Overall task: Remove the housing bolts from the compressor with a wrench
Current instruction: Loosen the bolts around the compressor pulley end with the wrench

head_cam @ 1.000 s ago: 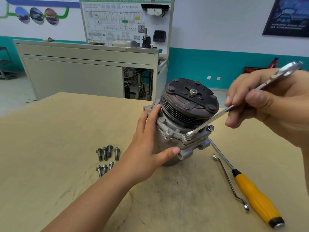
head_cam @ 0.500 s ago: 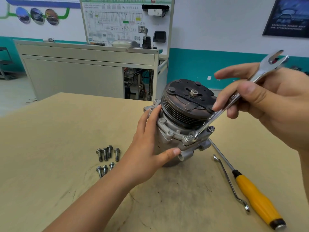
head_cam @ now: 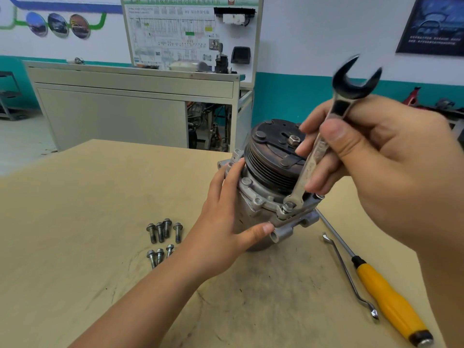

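Compressor (head_cam: 261,197) stands on the table (head_cam: 88,222), pulley face up, long axis near vertical. Left hand (head_cam: 226,222) wraps the housing, thumb in front. Right hand (head_cam: 391,167) pinches the combination wrench (head_cam: 315,154) mid-shank. Its ring end sits on a flange bolt (head_cam: 288,206); the shank is steep, open end up.

Risks: the ring, seated off-square, may slip and round the head. Side force could tip the compressor.

Silver wrench (head_cam: 316,156), grey compressor (head_cam: 253,199) with black pulley (head_cam: 271,151), yellow-handled screwdriver (head_cam: 386,297), tan table (head_cam: 88,209)
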The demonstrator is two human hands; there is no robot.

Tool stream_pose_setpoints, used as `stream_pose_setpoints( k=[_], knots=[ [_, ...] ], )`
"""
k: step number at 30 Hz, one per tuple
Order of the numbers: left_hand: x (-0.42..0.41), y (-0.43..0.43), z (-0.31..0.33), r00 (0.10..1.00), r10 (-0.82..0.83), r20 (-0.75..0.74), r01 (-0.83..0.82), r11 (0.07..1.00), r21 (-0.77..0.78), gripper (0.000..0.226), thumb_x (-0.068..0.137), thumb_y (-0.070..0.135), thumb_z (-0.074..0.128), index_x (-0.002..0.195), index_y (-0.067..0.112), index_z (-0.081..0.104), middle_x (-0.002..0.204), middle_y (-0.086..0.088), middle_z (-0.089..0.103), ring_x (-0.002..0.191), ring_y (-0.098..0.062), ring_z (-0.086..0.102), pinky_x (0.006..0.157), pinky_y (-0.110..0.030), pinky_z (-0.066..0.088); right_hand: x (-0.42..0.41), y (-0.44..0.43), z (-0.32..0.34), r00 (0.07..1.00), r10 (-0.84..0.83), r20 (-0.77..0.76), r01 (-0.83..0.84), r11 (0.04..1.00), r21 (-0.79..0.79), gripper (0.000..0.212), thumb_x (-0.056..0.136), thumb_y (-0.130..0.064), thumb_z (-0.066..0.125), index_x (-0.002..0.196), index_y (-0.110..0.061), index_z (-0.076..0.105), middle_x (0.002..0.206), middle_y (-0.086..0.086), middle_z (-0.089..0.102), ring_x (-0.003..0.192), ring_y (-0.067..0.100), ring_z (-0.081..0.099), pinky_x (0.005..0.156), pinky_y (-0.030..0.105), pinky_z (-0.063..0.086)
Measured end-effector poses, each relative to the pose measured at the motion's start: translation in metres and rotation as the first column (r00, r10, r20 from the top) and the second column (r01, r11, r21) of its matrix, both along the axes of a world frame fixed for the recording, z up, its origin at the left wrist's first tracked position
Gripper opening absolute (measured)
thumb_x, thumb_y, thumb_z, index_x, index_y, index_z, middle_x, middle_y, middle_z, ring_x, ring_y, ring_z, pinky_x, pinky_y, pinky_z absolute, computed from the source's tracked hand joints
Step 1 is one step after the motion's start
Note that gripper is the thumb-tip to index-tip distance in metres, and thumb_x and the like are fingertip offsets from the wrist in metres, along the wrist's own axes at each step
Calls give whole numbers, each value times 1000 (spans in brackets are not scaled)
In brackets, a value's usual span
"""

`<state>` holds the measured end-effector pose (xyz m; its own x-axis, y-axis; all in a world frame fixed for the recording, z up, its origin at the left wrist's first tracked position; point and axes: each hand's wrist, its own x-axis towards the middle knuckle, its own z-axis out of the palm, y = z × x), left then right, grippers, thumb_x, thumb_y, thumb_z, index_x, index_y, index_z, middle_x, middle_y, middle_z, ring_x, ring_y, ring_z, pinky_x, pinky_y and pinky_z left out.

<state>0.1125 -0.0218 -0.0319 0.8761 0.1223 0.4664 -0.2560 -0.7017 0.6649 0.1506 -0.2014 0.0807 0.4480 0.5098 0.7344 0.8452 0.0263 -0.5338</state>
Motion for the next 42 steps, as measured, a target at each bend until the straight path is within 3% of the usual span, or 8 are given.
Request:
stream_pose_setpoints(
  k=[5,12,19,25,30,35,39,42],
  knots=[
    [-1,0,0,1000,0,-1,0,1000,4,95,75,58,63,126,69,-16,150,33,-8,140,10,0,114,-23,14,1,-3,3,991,118,-67,-120,993,-15,16,91,-20,44,86,-22,59,81,6,66,60,16,68,55,26,56],
    [0,0,0,1000,3,6,-3,1000,-2,95,75,58,63,129,66,-14,151,31,-7,140,10,1,114,-23,13,10,-7,3,970,219,-103,-221,975,-8,15,83,-38,55,79,-24,57,71,-1,65,54,14,59,54,21,50],
    [0,0,0,1000,2,15,-2,1000,-2,96,76,55,65,132,64,-12,152,30,-6,141,9,1,114,-24,13,22,-12,0,933,349,-89,-351,936,-17,21,88,-43,58,93,-23,64,74,-3,63,61,23,55,56,21,46],
    [0,0,-1,1000,5,23,-5,1000,4,96,77,53,66,127,68,-14,150,32,-8,139,11,0,112,-20,13,30,-18,-3,934,324,-150,-336,940,-59,33,92,-42,52,115,-22,63,91,2,71,64,23,57,61,23,48],
    [1,0,-1,1000,8,10,-8,1000,2,98,76,55,66,132,65,-14,151,32,-8,142,7,1,117,-28,16,33,-12,-6,941,309,-135,-321,944,-72,29,92,-43,50,101,-17,60,86,1,70,67,37,57,57,22,47],
    [-4,-5,2,999,40,35,-40,999,1,97,74,62,65,139,59,-7,153,27,-3,144,1,4,119,-39,21,35,-21,2,950,305,-62,-298,950,98,17,94,-41,49,94,-27,59,80,0,69,58,12,56,56,16,44],
    [-10,-20,5,950,187,249,-173,982,-79,59,66,71,57,112,72,19,144,20,19,140,-4,18,113,-30,23,38,-29,9,970,242,-2,-240,964,115,17,97,-35,42,96,-23,54,80,-4,69,59,5,57,55,15,43],
    [-9,-24,5,863,270,428,-303,953,10,29,71,62,58,96,49,49,129,22,19,132,0,17,109,-27,16,33,-30,11,972,234,1,-233,966,113,17,97,-35,43,95,-23,54,78,-4,69,61,6,59,55,14,43]
  ],
)
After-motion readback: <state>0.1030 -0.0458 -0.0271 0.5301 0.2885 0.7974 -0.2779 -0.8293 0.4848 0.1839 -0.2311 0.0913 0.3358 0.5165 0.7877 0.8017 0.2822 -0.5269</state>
